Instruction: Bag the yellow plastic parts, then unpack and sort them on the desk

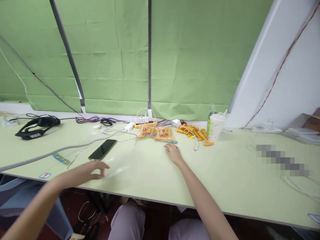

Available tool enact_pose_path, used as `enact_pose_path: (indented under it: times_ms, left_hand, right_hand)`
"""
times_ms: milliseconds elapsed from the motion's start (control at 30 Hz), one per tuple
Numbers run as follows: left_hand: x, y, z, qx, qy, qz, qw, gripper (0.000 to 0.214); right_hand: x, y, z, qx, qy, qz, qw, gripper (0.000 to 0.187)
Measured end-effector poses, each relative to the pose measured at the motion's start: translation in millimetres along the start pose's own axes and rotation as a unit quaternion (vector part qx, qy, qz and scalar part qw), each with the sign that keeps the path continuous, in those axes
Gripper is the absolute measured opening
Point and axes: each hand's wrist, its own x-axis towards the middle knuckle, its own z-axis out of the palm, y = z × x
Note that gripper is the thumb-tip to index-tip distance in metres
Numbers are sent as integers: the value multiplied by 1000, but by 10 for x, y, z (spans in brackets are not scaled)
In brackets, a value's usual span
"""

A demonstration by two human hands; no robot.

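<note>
My left hand (pixel 91 169) hovers at the near edge of the pale green table (pixel 225 180), fingers curled, touching a clear plastic bag (pixel 117 166) that lies flat there; the hand is blurred. Just beyond it lies a black phone (pixel 102 149). My right hand (pixel 172 152) rests palm down on the table, fingers reaching toward clear bags of orange parts (pixel 156 133). A heap of loose orange parts (pixel 196 133) lies further right, with white cables across it.
A white cup with a green label (pixel 215 126) stands right of the orange heap. A power strip with chargers (pixel 142 120) and tangled cables sit at the back. A black headset (pixel 37 126) lies far left. Boxes (pixel 307 128) lie far right.
</note>
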Motion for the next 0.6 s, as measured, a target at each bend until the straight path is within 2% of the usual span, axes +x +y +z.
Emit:
enact_pose_path:
  times_ms: [67,100,200,267,333,400,467,533,600]
  left_hand:
    - [233,419,270,-33,-84,69,994,23]
    - [382,611,387,-45,-100,94,989,26]
    - [885,1079,621,-80,-100,164,978,48]
    - [1217,1311,677,-87,-97,189,973,43]
    - [1528,1486,681,-122,-66,179,974,34]
    - [1811,1581,662,-166,-55,168,970,31]
    - [2054,1566,646,-174,-4,160,972,33]
    - [2238,1433,642,-148,128,123,973,33]
    - [2354,1217,654,-126,225,82,963,29]
  right_hand:
    - [-12,20,-18,31,-1,3,1000,31]
    - [-15,33,-31,60,-2,9,998,30]
    - [-10,97,-85,211,-21,47,976,42]
    - [0,170,-133,318,-33,73,945,48]
    - [9,271,-182,392,-29,80,916,42]
    - [15,394,-222,425,-6,88,901,46]
    - [25,517,-240,429,30,106,897,54]
    - [45,613,-227,415,62,122,899,54]
    - [75,661,-185,405,72,117,904,53]
